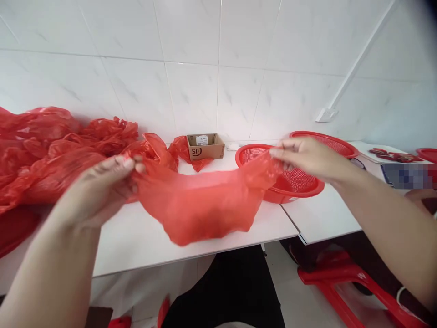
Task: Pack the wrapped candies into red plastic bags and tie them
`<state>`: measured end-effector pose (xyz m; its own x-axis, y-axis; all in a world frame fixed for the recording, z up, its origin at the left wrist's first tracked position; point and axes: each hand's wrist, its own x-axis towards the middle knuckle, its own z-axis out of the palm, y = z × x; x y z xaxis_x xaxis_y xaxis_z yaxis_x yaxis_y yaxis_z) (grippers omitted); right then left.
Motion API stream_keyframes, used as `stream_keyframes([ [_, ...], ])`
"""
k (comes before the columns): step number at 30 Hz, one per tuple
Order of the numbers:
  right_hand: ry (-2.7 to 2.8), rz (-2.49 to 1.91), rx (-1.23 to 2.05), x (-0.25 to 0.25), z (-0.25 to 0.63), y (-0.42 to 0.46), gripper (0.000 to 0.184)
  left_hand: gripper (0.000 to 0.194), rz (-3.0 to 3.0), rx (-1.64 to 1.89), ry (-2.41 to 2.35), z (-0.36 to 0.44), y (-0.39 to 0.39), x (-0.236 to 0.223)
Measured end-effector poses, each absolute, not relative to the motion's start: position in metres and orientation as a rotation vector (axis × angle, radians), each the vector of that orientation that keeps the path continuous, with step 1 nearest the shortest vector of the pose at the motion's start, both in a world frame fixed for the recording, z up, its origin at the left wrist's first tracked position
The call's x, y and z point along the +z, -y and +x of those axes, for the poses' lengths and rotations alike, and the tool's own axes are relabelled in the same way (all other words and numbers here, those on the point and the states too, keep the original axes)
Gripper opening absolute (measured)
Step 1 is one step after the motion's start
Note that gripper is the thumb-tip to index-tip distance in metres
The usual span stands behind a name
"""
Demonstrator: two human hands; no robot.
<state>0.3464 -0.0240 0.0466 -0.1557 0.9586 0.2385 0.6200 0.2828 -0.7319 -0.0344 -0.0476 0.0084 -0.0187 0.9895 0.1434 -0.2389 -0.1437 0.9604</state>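
A red plastic bag (pixel 205 209) is stretched between my two hands above the front part of the white table. My left hand (pixel 105 187) pinches one upper end of it. At the other upper end, the fingers of my right hand (pixel 300 157) are closed on the plastic. The bag sags in the middle, and something darker shows dimly through its lower part; I cannot make out what it is. Behind my right hand and the bag stands a red mesh basket (pixel 309 186), partly covered by them.
Many red plastic bags (pixel 51 155) are heaped at the left. A small cardboard box (pixel 206 150) stands near the tiled wall. Another red basket (pixel 327 141) lies farther right, near a white board (pixel 370 152) with dark red pieces. A red stool (pixel 344 278) is below the table (pixel 136 246).
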Motion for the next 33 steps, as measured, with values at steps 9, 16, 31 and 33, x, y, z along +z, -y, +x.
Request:
stream_keyframes([
  [9, 1.814, -1.335, 0.442, 0.103, 0.313, 0.029, 0.023, 0.032, 1.402, 1.473, -1.026, 0.001, 0.042, 0.063],
  [16, 1.864, -1.310, 0.493, 0.118, 0.293, 0.026, 0.025, 0.035, 1.486, 1.275, -0.756, 0.019, 0.033, 0.054],
  [31, 2.054, -0.932, 0.820, 0.053, 0.251, 0.009, 0.017, 0.042, 1.596, 0.713, -0.962, 0.060, 0.008, 0.040],
  [33, 2.044, -0.936, 0.882, 0.043, 0.257, 0.010, 0.013, 0.043, 1.556, 0.712, -0.967, 0.054, 0.006, 0.036],
])
